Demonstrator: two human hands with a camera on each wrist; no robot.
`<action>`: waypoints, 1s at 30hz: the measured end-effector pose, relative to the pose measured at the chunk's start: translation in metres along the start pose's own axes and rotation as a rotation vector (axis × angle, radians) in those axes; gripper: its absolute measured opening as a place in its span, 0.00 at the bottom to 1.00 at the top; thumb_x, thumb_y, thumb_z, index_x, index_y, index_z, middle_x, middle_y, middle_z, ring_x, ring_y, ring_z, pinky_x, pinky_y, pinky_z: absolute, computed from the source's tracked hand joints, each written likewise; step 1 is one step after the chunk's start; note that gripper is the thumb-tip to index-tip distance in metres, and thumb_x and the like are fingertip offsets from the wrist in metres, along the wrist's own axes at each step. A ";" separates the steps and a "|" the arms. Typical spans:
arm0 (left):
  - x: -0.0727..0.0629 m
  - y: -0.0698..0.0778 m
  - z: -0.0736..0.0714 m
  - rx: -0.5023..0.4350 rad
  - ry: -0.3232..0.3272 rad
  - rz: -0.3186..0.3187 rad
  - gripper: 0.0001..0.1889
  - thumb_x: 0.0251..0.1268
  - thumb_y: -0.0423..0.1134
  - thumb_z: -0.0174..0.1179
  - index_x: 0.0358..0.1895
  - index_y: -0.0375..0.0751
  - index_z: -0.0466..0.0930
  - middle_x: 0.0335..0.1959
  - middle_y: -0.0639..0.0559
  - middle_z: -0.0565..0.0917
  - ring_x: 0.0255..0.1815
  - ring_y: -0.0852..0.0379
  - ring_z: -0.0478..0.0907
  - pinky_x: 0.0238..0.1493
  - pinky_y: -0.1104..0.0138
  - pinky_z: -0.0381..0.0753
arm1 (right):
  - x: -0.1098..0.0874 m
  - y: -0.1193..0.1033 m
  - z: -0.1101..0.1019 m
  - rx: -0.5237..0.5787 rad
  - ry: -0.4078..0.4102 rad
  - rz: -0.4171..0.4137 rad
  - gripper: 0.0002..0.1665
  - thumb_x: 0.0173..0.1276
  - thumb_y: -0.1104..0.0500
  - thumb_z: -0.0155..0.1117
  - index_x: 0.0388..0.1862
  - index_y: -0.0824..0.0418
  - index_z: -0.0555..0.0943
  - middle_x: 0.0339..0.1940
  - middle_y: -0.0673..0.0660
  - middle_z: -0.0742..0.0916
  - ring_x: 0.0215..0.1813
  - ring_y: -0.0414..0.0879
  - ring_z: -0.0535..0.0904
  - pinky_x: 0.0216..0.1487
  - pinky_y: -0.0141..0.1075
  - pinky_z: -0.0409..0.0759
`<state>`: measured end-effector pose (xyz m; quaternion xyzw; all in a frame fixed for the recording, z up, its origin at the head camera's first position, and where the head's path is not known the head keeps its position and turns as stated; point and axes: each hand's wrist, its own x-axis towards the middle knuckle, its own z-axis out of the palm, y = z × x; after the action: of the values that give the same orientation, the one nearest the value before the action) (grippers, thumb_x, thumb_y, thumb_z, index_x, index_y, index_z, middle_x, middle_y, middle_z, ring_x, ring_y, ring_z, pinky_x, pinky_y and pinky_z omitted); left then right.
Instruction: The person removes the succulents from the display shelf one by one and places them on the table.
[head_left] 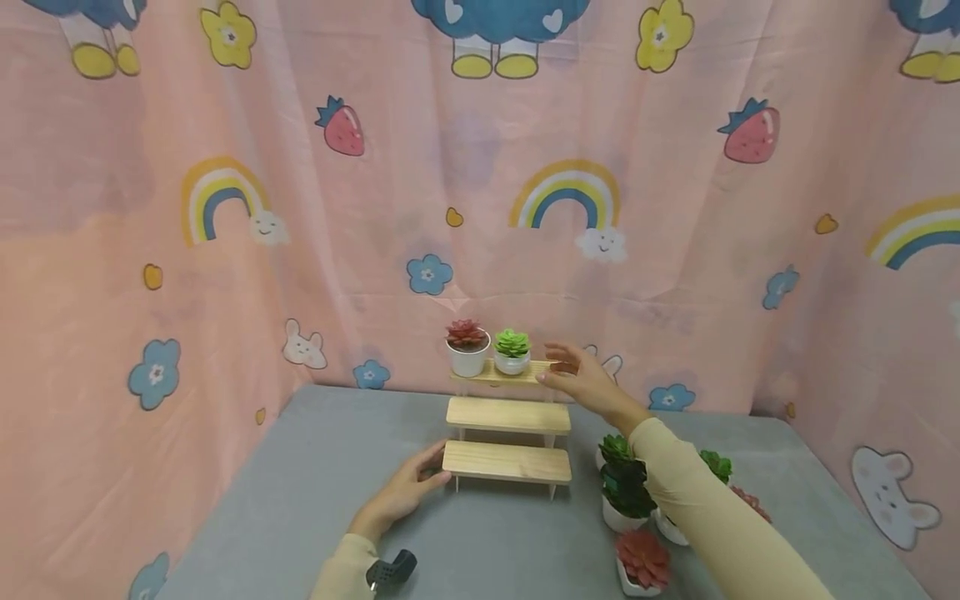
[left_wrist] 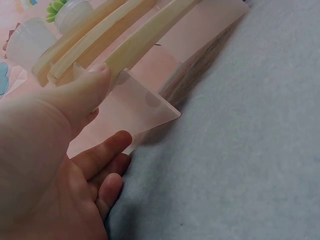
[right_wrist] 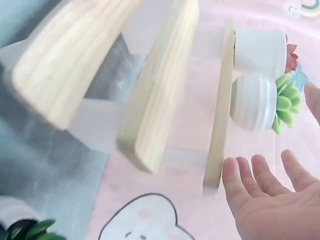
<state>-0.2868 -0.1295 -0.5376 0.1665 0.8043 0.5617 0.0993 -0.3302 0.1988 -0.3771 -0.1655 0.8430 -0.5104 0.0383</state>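
A three-tier wooden display stand (head_left: 508, 415) with clear side supports (left_wrist: 145, 100) stands on the grey table. Its top board carries a red succulent in a white pot (head_left: 468, 350) at the left and a small green succulent in a ribbed white pot (head_left: 513, 353) beside it. My left hand (head_left: 405, 487) holds the left end of the lowest board, thumb at its front edge; the other visible fingers hang loosely by the support. Over the right end of the top board, my right hand (head_left: 585, 379) has its fingers spread and nothing in them, apart from the green succulent.
Several potted succulents stand right of the stand, partly hidden by the right sleeve: a dark green one (head_left: 626, 487), a red one (head_left: 642, 560) nearest the front and others behind the arm. A pink patterned curtain (head_left: 480, 183) hangs behind the table (head_left: 337, 442).
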 end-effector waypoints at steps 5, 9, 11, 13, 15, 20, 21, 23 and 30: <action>-0.002 0.002 -0.002 -0.004 -0.002 0.005 0.36 0.73 0.51 0.59 0.79 0.43 0.59 0.70 0.40 0.75 0.70 0.42 0.71 0.69 0.44 0.70 | 0.020 -0.004 0.012 0.025 0.021 -0.002 0.42 0.74 0.56 0.64 0.81 0.62 0.57 0.79 0.71 0.65 0.77 0.69 0.63 0.75 0.63 0.64; -0.003 0.003 -0.003 -0.001 0.013 -0.004 0.36 0.73 0.50 0.59 0.79 0.44 0.60 0.70 0.40 0.76 0.69 0.43 0.71 0.67 0.46 0.71 | 0.035 -0.007 0.020 0.031 0.016 -0.005 0.44 0.72 0.57 0.65 0.81 0.62 0.57 0.78 0.71 0.66 0.76 0.69 0.64 0.75 0.61 0.65; -0.004 0.002 -0.003 -0.001 0.014 -0.015 0.36 0.73 0.51 0.59 0.79 0.45 0.60 0.70 0.41 0.76 0.69 0.44 0.71 0.67 0.47 0.71 | 0.039 -0.007 0.024 0.033 0.019 0.000 0.45 0.72 0.57 0.65 0.81 0.62 0.56 0.78 0.72 0.66 0.76 0.69 0.64 0.75 0.60 0.65; -0.002 0.001 -0.003 -0.006 0.005 -0.018 0.36 0.73 0.52 0.59 0.79 0.46 0.60 0.70 0.42 0.75 0.69 0.44 0.71 0.67 0.47 0.72 | 0.043 -0.007 0.026 0.044 0.029 0.008 0.46 0.71 0.57 0.66 0.81 0.63 0.55 0.78 0.72 0.66 0.76 0.69 0.64 0.76 0.60 0.64; -0.001 0.001 -0.001 -0.010 -0.001 -0.020 0.37 0.72 0.53 0.59 0.79 0.46 0.59 0.70 0.42 0.75 0.70 0.44 0.71 0.67 0.47 0.71 | 0.045 -0.007 0.027 0.044 0.039 0.015 0.46 0.72 0.57 0.66 0.81 0.64 0.55 0.78 0.73 0.65 0.76 0.69 0.64 0.76 0.60 0.64; 0.002 0.000 0.001 0.005 -0.002 -0.014 0.37 0.72 0.55 0.59 0.79 0.46 0.60 0.70 0.42 0.75 0.69 0.44 0.70 0.66 0.47 0.71 | 0.050 -0.004 0.029 0.028 0.057 0.051 0.46 0.74 0.55 0.63 0.82 0.67 0.52 0.76 0.76 0.66 0.75 0.68 0.65 0.75 0.59 0.65; 0.003 0.000 0.001 0.006 -0.004 -0.009 0.37 0.72 0.54 0.59 0.79 0.46 0.59 0.70 0.41 0.75 0.70 0.44 0.70 0.66 0.47 0.70 | 0.050 -0.004 0.029 0.021 0.061 0.059 0.46 0.75 0.55 0.63 0.81 0.68 0.51 0.76 0.76 0.66 0.75 0.68 0.65 0.75 0.59 0.66; 0.003 0.000 0.001 0.009 -0.008 0.002 0.37 0.73 0.54 0.59 0.79 0.45 0.59 0.70 0.41 0.75 0.70 0.43 0.70 0.67 0.46 0.70 | 0.051 -0.005 0.030 0.016 0.072 0.058 0.44 0.75 0.55 0.62 0.80 0.69 0.54 0.74 0.76 0.69 0.72 0.67 0.69 0.72 0.56 0.70; -0.001 0.003 0.001 -0.008 -0.004 0.013 0.36 0.75 0.50 0.58 0.80 0.41 0.57 0.71 0.38 0.74 0.71 0.41 0.70 0.70 0.41 0.68 | 0.054 -0.007 0.036 -0.025 0.073 0.012 0.32 0.72 0.58 0.66 0.71 0.69 0.72 0.64 0.68 0.80 0.58 0.56 0.78 0.55 0.39 0.79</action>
<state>-0.2849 -0.1283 -0.5353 0.1723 0.8008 0.5652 0.0978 -0.3710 0.1486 -0.3823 -0.1424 0.8510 -0.5055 0.0085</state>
